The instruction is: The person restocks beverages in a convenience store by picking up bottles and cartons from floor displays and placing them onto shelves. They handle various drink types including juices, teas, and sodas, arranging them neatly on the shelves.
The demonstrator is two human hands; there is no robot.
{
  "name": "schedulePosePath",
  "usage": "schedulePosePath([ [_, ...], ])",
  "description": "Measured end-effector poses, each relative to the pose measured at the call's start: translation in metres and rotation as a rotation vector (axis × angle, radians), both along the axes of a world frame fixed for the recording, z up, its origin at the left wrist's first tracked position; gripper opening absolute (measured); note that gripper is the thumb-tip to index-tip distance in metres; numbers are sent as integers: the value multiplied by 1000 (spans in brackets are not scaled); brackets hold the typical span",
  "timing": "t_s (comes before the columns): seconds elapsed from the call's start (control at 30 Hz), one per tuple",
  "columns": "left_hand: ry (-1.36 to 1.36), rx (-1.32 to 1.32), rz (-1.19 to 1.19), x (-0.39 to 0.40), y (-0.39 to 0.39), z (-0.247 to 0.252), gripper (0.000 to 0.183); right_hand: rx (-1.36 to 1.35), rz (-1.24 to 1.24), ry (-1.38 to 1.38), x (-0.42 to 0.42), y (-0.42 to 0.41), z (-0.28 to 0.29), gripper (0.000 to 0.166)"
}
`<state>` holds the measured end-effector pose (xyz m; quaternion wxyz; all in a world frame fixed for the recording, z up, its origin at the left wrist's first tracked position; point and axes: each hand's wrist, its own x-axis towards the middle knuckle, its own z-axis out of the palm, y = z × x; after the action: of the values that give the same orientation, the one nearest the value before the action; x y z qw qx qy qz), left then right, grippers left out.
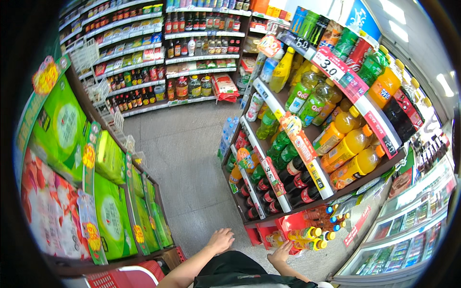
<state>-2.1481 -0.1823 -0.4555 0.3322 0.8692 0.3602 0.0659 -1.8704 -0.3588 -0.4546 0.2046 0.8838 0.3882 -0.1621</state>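
Note:
My left hand [221, 240] hangs over the floor with its fingers loosely spread and holds nothing. To the right, my right hand [281, 254] is beside several bottles with yellow caps [305, 233] low at the end of a drink rack. Its fingers are apart and nothing is in them; whether a fingertip touches a bottle I cannot tell. Bottles of red-brown drink [317, 216] stand just behind these. Above them, the sloping drink rack [326, 196] carries large orange juice bottles [347, 158] and dark cola bottles [304, 196].
Packs of green-wrapped tissue [111, 216] fill a shelf on the left, with wire baskets [84, 54] along its far side. A red plastic shopping basket [108, 279] is at lower left. Grey floor [180, 154] leads to sauce shelves [201, 34]. Glass-fronted coolers [399, 248] line the right.

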Motion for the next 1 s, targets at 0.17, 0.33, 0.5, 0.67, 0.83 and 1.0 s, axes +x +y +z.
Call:
schedulePosePath([
  [0.17,-101,4,124,-7,58,-3,35,6,-28,53,6,19,6,132],
  [0.33,-119,-90,98,-10,128,18,31,60,-193,131,15,33,0,130],
  [0.5,-143,30,87,11,207,60,28,76,-345,157,14,34,-2,128],
  [0.67,-260,-4,-10,45,277,91,27,110,-527,132,7,45,-7,127],
  [0.83,-257,-108,-240,69,357,115,28,156,-734,63,-6,77,-18,125],
  [1.0,-230,-172,-512,90,444,151,30,162,-1058,197,-31,154,35,86],
])
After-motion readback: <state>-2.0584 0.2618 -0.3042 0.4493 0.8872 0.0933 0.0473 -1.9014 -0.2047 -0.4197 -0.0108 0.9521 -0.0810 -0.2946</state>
